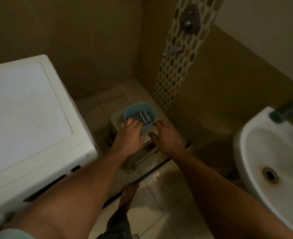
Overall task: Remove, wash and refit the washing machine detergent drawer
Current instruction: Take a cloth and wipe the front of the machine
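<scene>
Down on the tiled floor (159,195), between the white washing machine (30,109) and the corner wall, stands a low pale stool (115,120), and on its near edge lies what seems to be the detergent drawer (147,138). Only a short stretch of it shows between the two hands, so its long axis and facing cannot be told. That stretch is whitish, glossy and wet-looking, blurred in the dim light. Behind it on the stool sits a teal basin (133,109) with a black-and-white checked cloth (142,117) inside. The left hand (129,135) reaches over the basin's near rim onto the cloth; whether its grip is closed I cannot tell. The right hand (168,138) rests on the stool's near right corner, its grip apart, fingers loosely spread. Water shines on the beige tiles. A white washbasin (262,152) with a dark tap (287,109) hangs at right, and a mosaic strip (173,80) runs up the brown wall.
</scene>
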The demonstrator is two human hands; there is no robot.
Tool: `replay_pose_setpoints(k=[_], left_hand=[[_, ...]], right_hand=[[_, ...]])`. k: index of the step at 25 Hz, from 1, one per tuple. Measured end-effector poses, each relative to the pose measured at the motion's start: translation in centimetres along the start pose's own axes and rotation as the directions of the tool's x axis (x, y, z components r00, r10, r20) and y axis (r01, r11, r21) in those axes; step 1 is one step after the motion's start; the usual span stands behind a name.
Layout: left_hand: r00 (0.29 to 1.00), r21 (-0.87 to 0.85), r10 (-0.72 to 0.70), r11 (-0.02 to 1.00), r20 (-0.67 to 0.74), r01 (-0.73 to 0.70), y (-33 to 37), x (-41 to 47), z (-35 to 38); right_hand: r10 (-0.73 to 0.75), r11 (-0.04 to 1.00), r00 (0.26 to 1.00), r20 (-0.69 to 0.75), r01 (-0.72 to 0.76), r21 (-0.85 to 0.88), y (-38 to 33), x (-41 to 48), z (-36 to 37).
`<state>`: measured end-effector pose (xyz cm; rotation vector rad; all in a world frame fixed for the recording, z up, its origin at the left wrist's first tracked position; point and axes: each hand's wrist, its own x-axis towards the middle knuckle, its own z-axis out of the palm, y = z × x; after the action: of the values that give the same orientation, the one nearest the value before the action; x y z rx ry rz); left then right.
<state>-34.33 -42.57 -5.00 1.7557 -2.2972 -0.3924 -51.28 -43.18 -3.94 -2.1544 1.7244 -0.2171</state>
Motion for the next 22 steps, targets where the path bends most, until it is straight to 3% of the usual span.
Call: replay_pose_setpoints(k=[4,7,9,13,16,18,22], left_hand=[[0.989,-0.102,-0.118,0.987,0.092,0.127,-4.1,9.5,6.1],[0.944,-0.143,-0.215,0.956,0.252,0.256,-7.2,15.9,12.3],[0.905,-0.101,-0.269,0.943,0.33,0.317,-9.1,19.7,16.2],[0.823,0.117,-0.314,0.948,0.473,0.295,-12.3,24.0,21.8],[0.802,0.23,-0.367,0.929,0.471,0.29,-13.4,24.8,24.9],[0.833,0.264,-0.365,0.925,0.417,0.273,-13.5,25.2,26.3],[0.861,0.214,-0.379,0.922,0.339,0.322,-13.3,25.8,26.2]], right_hand=[[0.027,0.997,0.994,0.108,-0.034,0.067,3.5,9.8,4.5],[0.06,0.985,0.986,0.158,-0.083,0.148,5.8,15.1,8.7],[0.064,0.972,0.979,0.194,-0.105,0.211,7.7,18.1,11.8],[0.106,0.944,0.953,0.282,-0.186,0.272,10.2,23.8,17.2],[0.155,0.966,0.902,0.403,-0.223,0.128,10.4,26.7,19.7],[0.203,0.966,0.858,0.471,-0.256,0.049,10.6,27.7,21.1],[0.252,0.962,0.799,0.545,-0.268,-0.052,11.1,28.6,22.4]])
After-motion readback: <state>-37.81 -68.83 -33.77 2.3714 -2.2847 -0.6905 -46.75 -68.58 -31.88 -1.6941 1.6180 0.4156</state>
